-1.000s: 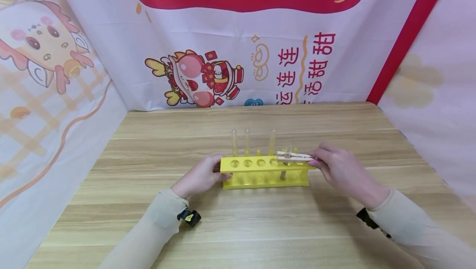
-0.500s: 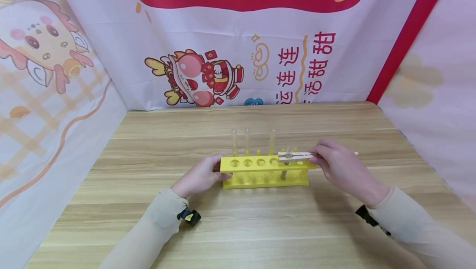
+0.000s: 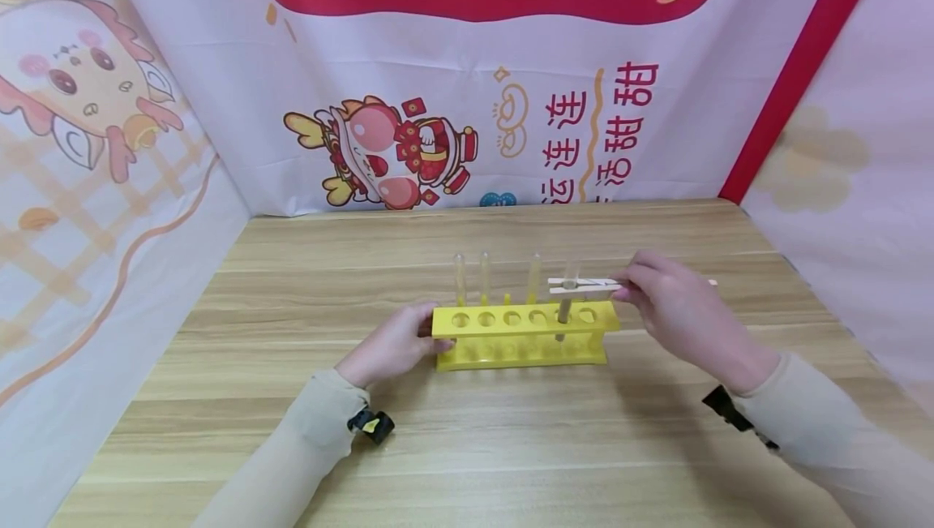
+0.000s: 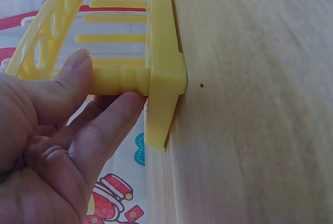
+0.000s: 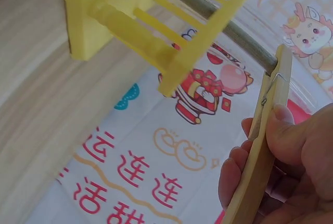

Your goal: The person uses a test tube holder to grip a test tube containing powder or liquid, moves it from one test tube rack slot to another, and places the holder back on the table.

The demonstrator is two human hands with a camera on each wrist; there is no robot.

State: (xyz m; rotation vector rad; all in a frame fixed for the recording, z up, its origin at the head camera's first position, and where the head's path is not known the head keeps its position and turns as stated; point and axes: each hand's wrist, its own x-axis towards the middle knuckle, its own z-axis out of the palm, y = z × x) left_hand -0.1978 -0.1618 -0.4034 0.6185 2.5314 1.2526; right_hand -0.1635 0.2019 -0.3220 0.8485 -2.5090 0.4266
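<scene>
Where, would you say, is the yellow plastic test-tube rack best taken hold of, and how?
Probably by the slim, rounded yellow post at the left end of the rack, from the left: its narrow, upright shape lets a hand pinch it, as the left hand does.

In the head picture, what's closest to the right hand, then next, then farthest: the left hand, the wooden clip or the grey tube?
1. Wooden clip: in the right hand's fingers.
2. Grey tube: left of that hand, held by the clip.
3. Left hand: farthest, at the yellow rack's left end.
</scene>
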